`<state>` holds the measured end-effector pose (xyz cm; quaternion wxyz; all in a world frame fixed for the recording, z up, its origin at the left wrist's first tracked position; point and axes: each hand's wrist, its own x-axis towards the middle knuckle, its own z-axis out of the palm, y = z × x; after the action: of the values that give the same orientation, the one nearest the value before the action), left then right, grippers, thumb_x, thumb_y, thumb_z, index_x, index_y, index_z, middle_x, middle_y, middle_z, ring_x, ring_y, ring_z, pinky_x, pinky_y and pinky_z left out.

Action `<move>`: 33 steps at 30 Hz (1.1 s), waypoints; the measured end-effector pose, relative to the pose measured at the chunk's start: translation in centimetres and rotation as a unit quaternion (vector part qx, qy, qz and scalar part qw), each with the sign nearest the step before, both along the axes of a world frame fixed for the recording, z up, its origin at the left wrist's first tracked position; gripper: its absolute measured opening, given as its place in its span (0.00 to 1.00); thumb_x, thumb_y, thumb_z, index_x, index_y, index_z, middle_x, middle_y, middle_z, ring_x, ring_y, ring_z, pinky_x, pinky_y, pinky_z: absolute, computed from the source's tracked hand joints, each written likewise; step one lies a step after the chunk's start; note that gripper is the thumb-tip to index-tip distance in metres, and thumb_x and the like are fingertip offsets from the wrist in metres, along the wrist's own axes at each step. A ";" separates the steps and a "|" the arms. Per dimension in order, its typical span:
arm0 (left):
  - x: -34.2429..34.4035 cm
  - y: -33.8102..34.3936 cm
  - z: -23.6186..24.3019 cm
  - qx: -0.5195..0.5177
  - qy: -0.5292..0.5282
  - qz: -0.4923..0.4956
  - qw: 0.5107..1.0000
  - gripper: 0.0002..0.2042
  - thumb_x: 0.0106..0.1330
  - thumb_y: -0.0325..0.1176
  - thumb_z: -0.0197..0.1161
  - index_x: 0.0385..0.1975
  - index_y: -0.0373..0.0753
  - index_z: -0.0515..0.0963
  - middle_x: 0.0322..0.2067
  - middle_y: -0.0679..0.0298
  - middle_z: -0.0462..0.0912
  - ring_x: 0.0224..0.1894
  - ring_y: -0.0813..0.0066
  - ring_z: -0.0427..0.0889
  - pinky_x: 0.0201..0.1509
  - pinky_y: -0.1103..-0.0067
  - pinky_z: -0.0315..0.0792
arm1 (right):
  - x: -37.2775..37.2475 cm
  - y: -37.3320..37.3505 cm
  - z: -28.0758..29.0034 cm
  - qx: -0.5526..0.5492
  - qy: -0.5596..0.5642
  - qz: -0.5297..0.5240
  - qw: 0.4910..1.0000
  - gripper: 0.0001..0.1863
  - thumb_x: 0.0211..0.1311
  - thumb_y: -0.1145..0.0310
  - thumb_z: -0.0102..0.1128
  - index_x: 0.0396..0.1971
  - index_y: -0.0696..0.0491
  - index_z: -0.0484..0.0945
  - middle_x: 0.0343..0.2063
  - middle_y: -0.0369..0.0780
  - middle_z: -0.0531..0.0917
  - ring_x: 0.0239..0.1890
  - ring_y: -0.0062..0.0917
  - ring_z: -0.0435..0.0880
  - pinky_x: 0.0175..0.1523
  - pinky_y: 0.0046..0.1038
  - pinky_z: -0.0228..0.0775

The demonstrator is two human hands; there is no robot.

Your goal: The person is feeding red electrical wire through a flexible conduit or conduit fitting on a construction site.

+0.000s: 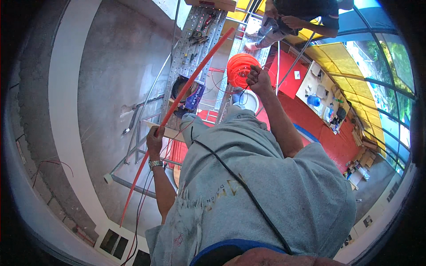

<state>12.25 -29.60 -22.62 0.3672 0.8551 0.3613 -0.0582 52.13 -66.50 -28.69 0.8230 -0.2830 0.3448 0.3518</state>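
My left hand point(155, 142) is wrapped round a long orange-red conduit tube point(194, 82). The tube slants from low on the left up past the planks. Thin red and black wires point(141, 201) hang beside my left wrist. Out in front, my right hand point(259, 80) is closed in a fist on a thin black wire point(243, 92), which trails down from it. Just left of that fist is a coil of bright orange tubing point(239, 70); whether they touch I cannot tell. A black cord point(242, 184) runs diagonally across my grey shirt.
Perforated metal scaffold planks point(181, 55) carry hand tools point(199, 37) and a purple box point(194, 98) of dark cable. Another person point(306, 13) is on the far plank. A white bucket point(250, 101) stands near my legs. Well below lies a cluttered table point(317, 97). Grey wall point(117, 75) rises left.
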 end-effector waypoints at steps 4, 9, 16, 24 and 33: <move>0.1 -0.3 0.0 -0.004 -0.025 0.007 1.000 0.21 0.70 0.50 0.66 0.35 0.33 0.80 0.27 0.57 0.82 0.29 0.68 0.78 0.36 0.70 0.72 | 0.0 -0.2 -0.4 0.008 0.003 0.005 1.000 0.10 0.76 0.61 0.46 0.36 0.48 0.73 0.15 0.27 0.61 0.11 0.16 0.54 0.16 0.23 0.44; 0.2 -0.5 0.2 -0.008 -0.026 0.005 1.000 0.20 0.71 0.49 0.65 0.34 0.33 0.80 0.26 0.57 0.81 0.28 0.68 0.77 0.36 0.71 0.71 | -0.1 -0.4 -0.7 -0.022 -0.020 0.015 0.999 0.10 0.76 0.61 0.46 0.36 0.48 0.73 0.14 0.27 0.61 0.11 0.16 0.55 0.16 0.23 0.44; 0.1 -0.3 -0.1 0.004 -0.020 0.003 1.000 0.19 0.70 0.47 0.66 0.33 0.33 0.79 0.25 0.59 0.79 0.28 0.72 0.74 0.35 0.72 0.70 | 0.0 -0.2 -0.4 -0.036 -0.016 0.012 0.999 0.10 0.76 0.62 0.46 0.36 0.49 0.73 0.14 0.27 0.61 0.11 0.16 0.55 0.16 0.23 0.44; 0.6 -0.5 0.5 -0.017 -0.019 0.008 1.000 0.17 0.70 0.46 0.67 0.32 0.34 0.79 0.23 0.61 0.78 0.27 0.75 0.72 0.33 0.73 0.69 | -0.3 -0.2 -0.9 -0.009 -0.003 0.009 1.000 0.10 0.76 0.61 0.45 0.34 0.47 0.73 0.14 0.26 0.61 0.11 0.16 0.55 0.16 0.23 0.44; 0.6 -0.3 -0.4 0.008 -0.014 0.008 1.000 0.18 0.69 0.47 0.67 0.32 0.35 0.79 0.22 0.61 0.76 0.26 0.75 0.71 0.31 0.72 0.67 | -0.1 -0.2 -1.4 -0.035 -0.021 0.017 0.999 0.12 0.77 0.58 0.44 0.36 0.48 0.73 0.14 0.27 0.61 0.11 0.17 0.56 0.17 0.25 0.45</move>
<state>12.81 -29.89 -23.02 0.3654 0.8558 0.3639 -0.0402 52.06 -66.68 -30.12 0.8137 -0.3245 0.3343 0.3476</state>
